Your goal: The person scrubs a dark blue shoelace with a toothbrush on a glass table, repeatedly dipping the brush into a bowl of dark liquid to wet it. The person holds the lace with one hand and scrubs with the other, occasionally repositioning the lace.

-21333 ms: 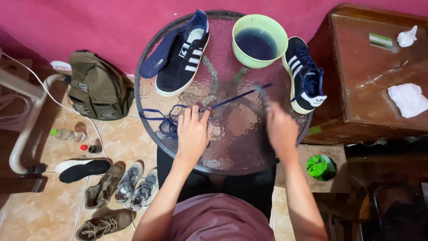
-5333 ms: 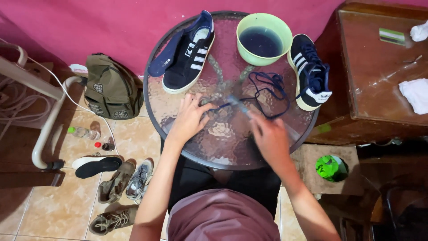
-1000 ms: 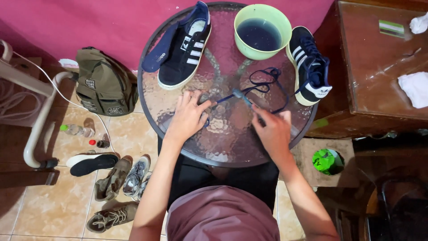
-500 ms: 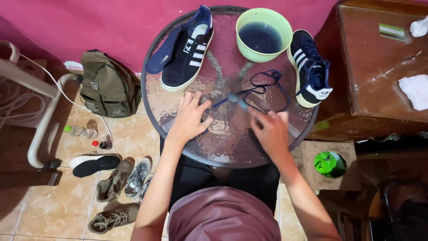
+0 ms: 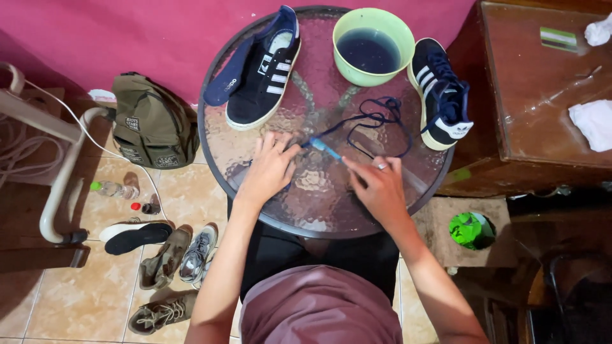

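My left hand [image 5: 271, 167] lies flat on the round glass table [image 5: 319, 204], fingers pinning one end of a dark blue shoelace [image 5: 376, 121]. My right hand [image 5: 377, 186] holds a light blue brush [image 5: 326, 148], its head on the lace close to my left fingertips. The lace loops away toward the right shoe. A navy sneaker with white stripes [image 5: 264, 79] lies at the table's far left with its insole [image 5: 224, 75] out beside it. The other navy sneaker [image 5: 440, 95] sits at the far right. A green bowl of dark water [image 5: 373, 46] stands between them.
A brown wooden cabinet [image 5: 542, 95] with white cloths [image 5: 593, 124] stands to the right. On the tiled floor at left are an olive backpack [image 5: 150, 124], small bottles, several other shoes [image 5: 166, 261] and a white cable. A green object [image 5: 470, 229] lies lower right.
Over the last second both hands stay on the lace; the brush has shifted slightly along it. Earlier, the lace lay at the table's left side and has since moved to the right.
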